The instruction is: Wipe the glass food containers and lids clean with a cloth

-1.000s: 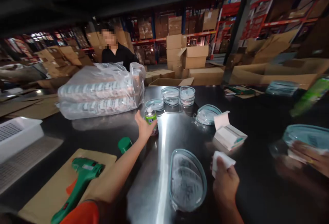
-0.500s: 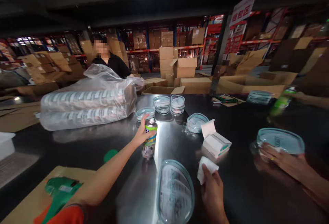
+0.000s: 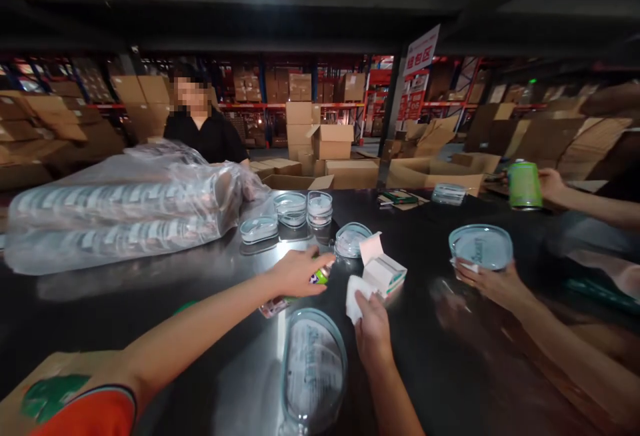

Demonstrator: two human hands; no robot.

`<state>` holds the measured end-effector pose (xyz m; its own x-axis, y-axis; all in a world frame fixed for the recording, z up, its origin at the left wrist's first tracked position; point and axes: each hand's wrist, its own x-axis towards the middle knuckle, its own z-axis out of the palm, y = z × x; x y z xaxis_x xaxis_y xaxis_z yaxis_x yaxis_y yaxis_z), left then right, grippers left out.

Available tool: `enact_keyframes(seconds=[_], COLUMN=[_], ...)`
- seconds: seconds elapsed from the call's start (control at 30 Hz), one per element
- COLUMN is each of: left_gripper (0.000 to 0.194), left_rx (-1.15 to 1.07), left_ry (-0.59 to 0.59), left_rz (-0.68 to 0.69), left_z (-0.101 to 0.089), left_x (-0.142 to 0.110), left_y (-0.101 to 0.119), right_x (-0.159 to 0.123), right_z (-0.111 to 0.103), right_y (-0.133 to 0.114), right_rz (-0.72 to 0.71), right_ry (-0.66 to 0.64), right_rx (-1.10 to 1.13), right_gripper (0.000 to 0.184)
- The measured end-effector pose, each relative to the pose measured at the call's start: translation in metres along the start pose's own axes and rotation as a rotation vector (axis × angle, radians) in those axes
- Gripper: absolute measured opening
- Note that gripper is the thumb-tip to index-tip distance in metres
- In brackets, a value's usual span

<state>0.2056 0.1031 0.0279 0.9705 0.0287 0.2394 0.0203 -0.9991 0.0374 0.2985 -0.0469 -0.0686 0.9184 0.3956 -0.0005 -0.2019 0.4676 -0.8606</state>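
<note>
My left hand is wrapped round a green spray can, tipped on its side with the nozzle end to the right, beneath a finger. In my right hand is a folded white wipe, pinched between thumb and fingers close to the can's top. Below both hands lies a clear teal-rimmed case with printed sheets inside. Just beyond the wipe stands an open small white box. My left forearm partly covers a green glue gun on cardboard.
Several clear cases stand at the table's far side. A plastic-wrapped bundle fills the far left. At right, a co-worker's hands hold another case and a green can. A person in black stands beyond the table.
My left hand has grasped the spray can, lifted it and tipped it rightward toward the wipe. The co-worker's green can is raised. The camera view has shifted right.
</note>
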Motion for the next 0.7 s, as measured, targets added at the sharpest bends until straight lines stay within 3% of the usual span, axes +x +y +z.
enact_keyframes(seconds=[0.2, 0.7], left_gripper=[0.061, 0.045], left_rx=[0.237, 0.425], left_ry=[-0.102, -0.107], left_rz=[0.151, 0.294], left_z=[0.001, 0.004], left_x=[0.008, 0.003], left_y=[0.019, 0.018], right_x=[0.003, -0.014], right_z=[0.013, 0.02], right_y=[-0.001, -0.011], right_rz=[0.081, 0.126], right_ry=[-0.122, -0.245], right_rx=[0.009, 0.059], right_gripper=[0.041, 0.028])
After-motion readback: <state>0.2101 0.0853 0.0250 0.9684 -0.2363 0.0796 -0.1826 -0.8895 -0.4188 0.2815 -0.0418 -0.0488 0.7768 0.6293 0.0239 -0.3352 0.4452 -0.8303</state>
